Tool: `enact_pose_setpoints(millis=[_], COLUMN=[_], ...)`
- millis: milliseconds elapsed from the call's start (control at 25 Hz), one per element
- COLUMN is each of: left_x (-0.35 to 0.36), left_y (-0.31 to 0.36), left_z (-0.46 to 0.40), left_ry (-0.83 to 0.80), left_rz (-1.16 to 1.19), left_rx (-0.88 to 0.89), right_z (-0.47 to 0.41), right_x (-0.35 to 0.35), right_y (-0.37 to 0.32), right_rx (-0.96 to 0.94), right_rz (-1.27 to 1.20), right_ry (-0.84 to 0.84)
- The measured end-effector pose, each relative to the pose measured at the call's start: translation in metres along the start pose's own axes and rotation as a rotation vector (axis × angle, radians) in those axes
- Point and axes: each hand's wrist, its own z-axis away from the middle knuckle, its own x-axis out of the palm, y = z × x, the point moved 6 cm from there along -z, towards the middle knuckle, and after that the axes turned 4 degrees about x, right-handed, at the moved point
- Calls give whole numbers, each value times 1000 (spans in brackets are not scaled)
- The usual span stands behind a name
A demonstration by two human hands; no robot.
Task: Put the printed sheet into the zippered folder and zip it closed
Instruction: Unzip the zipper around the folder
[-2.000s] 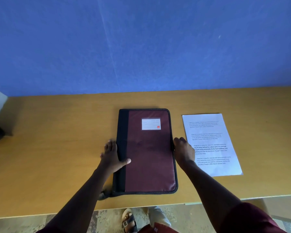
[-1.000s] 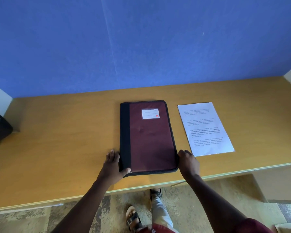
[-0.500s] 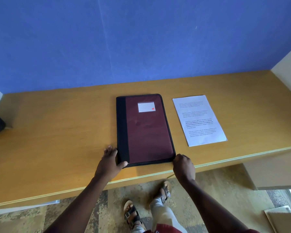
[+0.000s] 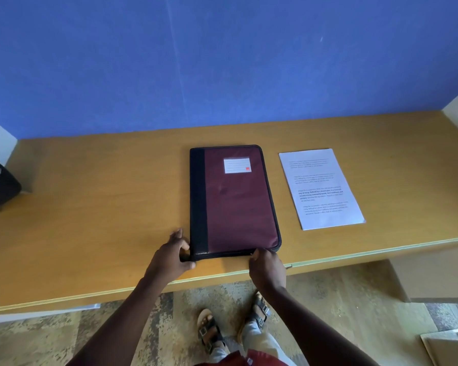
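folder: the zippered folder (image 4: pixel 234 200) lies flat and closed in the centre of the frame, on the desk (image 4: pixel 103 202)
sheet: the printed sheet (image 4: pixel 321 188) lies just to the right of it, not touching
right hand: the right hand (image 4: pixel 267 265) is at the lower right corner, fingers curled on the edge; a zipper pull is not visible
left hand: the left hand (image 4: pixel 171 256) holds the lower left corner, fingers bent around it
advice: probably unzipping; keep the spine corner pressed down and pull slowly around the corner
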Motion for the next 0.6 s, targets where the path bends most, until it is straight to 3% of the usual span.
enact_pose_setpoints(millis=[600], left_x=[-9], left_y=[-6], left_z=[2], left_ry=[-78], left_rz=[51], left_rx=[87], right_z=[20], right_x=[31], right_y=[-60], right_rx=[-134], right_rz=[-3], right_ry=[-108])
